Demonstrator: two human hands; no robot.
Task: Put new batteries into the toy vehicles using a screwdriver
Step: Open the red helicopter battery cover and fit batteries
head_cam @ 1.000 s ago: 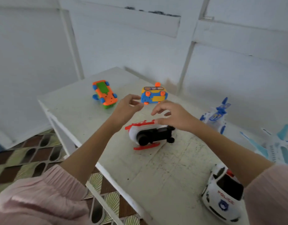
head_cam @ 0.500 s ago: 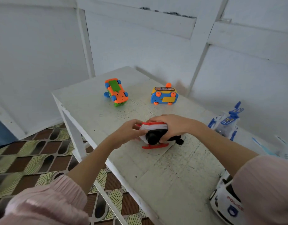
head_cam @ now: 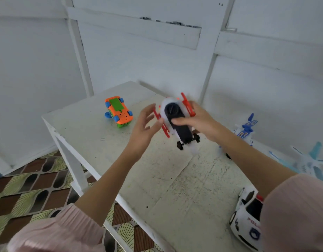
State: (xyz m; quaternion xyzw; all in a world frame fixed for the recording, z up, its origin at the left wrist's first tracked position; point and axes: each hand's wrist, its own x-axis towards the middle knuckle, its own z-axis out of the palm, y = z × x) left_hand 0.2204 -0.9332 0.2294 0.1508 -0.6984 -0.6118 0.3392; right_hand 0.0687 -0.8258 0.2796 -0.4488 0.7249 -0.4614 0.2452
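glossy plastic toy helicopter point(head_cam: 177, 120), rough painted table point(head_cam: 175, 179)

Head camera looks down (wide-angle) onto table point(head_cam: 106, 142).

Toy helicopter point(head_cam: 177, 122) is off the tabletop point(head_cam: 168, 175), above its middle toward the far edge, belly to camera. Right hand point(head_cam: 202, 122) on its right side, left hand point(head_cam: 146, 126) at its left skid. Upturned toy car point(head_cam: 118, 111) near far-left corner. Two toy planes point(head_cam: 245, 131) point(head_cam: 309, 164) along right edge. Police car point(head_cam: 248, 215) at near-right edge.
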